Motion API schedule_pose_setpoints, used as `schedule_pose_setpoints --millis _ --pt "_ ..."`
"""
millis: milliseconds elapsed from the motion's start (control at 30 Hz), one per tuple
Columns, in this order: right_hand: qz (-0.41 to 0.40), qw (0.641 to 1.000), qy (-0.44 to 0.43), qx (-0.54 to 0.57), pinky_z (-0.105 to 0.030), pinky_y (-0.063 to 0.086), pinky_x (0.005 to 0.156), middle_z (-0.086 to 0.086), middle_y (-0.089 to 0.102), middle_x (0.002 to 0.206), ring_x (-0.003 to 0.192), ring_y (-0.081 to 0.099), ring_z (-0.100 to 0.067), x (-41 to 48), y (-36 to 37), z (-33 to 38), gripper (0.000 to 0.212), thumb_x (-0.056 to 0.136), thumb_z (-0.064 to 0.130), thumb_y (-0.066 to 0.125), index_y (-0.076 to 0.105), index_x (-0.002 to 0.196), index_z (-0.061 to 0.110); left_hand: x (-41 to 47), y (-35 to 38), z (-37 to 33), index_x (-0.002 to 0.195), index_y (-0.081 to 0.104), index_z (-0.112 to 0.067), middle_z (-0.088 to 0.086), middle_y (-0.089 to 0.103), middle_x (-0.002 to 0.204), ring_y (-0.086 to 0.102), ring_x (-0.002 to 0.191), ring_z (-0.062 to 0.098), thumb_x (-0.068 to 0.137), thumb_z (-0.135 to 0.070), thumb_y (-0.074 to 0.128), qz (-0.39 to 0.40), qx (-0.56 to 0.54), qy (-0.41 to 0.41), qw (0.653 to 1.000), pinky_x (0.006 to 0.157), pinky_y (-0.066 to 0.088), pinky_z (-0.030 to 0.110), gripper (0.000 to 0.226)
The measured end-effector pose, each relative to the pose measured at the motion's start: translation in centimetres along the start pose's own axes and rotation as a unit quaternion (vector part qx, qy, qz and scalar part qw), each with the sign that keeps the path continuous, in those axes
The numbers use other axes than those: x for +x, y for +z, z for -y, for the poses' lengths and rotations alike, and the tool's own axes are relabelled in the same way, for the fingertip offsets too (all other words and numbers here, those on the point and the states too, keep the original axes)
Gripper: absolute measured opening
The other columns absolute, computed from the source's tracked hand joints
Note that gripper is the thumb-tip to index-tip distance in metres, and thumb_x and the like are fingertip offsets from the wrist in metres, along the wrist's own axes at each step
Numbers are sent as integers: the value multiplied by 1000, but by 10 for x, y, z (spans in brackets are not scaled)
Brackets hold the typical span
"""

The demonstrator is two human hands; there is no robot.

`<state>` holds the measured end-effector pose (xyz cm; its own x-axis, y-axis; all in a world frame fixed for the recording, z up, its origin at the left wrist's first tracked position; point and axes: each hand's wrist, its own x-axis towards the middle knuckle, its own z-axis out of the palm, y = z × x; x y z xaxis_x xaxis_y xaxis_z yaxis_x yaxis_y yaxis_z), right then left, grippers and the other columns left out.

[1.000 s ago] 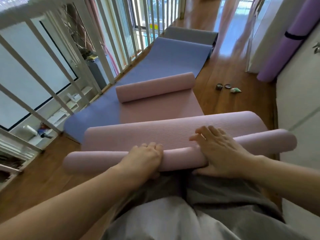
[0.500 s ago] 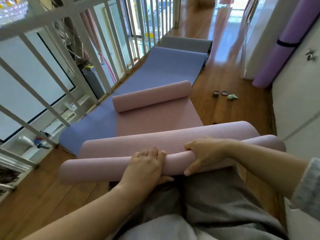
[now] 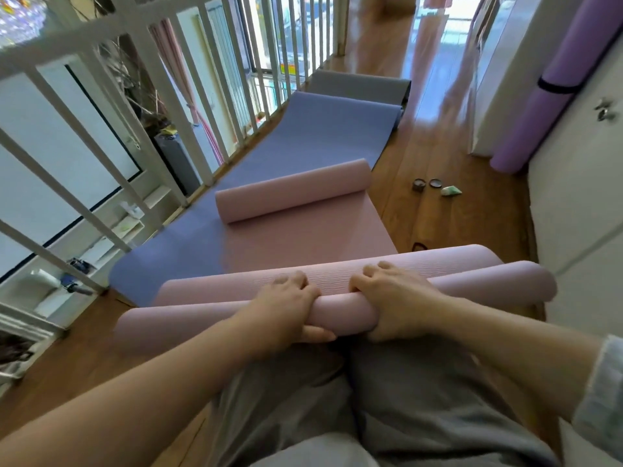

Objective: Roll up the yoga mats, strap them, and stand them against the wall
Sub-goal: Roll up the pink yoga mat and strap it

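Mat roll [image 3: 337, 310], pink, long axis left-right, left hand [image 3: 286, 305] and right hand [image 3: 394, 298] curled around it.

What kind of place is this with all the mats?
Probably an upstairs landing or loft in a home, used for yoga. A white railing overlooks a lower room, a blue mat and a pink mat lie on the wooden floor, and a strapped purple mat stands by the wall.
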<state>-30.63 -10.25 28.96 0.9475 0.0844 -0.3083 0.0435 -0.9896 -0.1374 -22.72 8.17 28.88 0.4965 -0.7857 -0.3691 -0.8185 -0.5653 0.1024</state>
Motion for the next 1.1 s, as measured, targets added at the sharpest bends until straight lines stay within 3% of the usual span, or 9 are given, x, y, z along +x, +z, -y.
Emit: schedule_pose_setpoints --millis 133,267,367,500,633,800,967,1033,1100 --pt "106 992 -16 69 -32 46 82 5 55 108 98 50 -15 18 -9 -10 59 67 43 79 51 115 25 -5 22 -25 135 32 -23 2 44 130 51 111 25 84 -41 62 -111 97 -36 988 92 41 36 62" --pt "173 977 6 128 -29 43 86 7 57 115 102 52 -13 32 -19 -13 69 66 46 83 51 123 25 13 7 -7 124 44 -20 2 53 122 57 108 25 76 -36 70 -84 39 -37 995 84 46 35 57" --pt "26 1000 -3 -10 -34 44 90 5 53 123 110 50 -18 20 -7 -5 77 65 53 78 45 129 26 19 2 3 122 48 -21 2 55 124 56 109 24 73 -37 71 -36 -13 -14 999 89 49 37 56" --pt "-189 976 -27 -106 -35 48 67 -2 61 98 87 61 -25 6 28 7 54 59 39 77 57 106 21 28 -4 14 121 52 -19 2 56 122 53 109 23 73 -40 74 24 -61 15 998 90 46 36 57" --pt "-96 994 -2 -46 -32 43 73 2 59 108 96 58 -20 20 6 3 46 73 39 68 50 112 22 29 -7 18 126 51 -25 0 51 119 47 109 21 73 -48 73 9 -83 3 996 88 42 31 62" --pt "42 999 1 -3 -29 44 65 5 62 94 82 57 -17 38 -11 -11 53 64 43 76 56 109 24 20 20 -4 135 41 -30 -2 54 120 57 106 23 76 -47 65 -179 62 -48 981 86 42 34 66" --pt "170 979 23 105 -31 49 79 3 61 104 93 57 -17 66 -21 -19 56 62 39 85 57 108 22 37 8 3 134 39 -28 1 56 116 58 104 24 75 -43 67 -137 36 -70 987 78 42 33 66" --pt "109 992 21 56 -34 48 86 4 58 113 100 54 -16 61 -15 -17 72 60 49 84 52 119 24 39 3 8 131 42 -28 1 57 117 59 105 24 73 -43 69 -106 5 -72 992 77 42 33 66" --pt "-70 997 -4 -37 -37 49 84 4 58 113 101 56 -19 45 6 -17 75 60 54 80 51 122 23 38 1 13 127 46 -30 -1 60 116 59 104 23 70 -43 70 -87 -17 -69 994 79 45 33 63"
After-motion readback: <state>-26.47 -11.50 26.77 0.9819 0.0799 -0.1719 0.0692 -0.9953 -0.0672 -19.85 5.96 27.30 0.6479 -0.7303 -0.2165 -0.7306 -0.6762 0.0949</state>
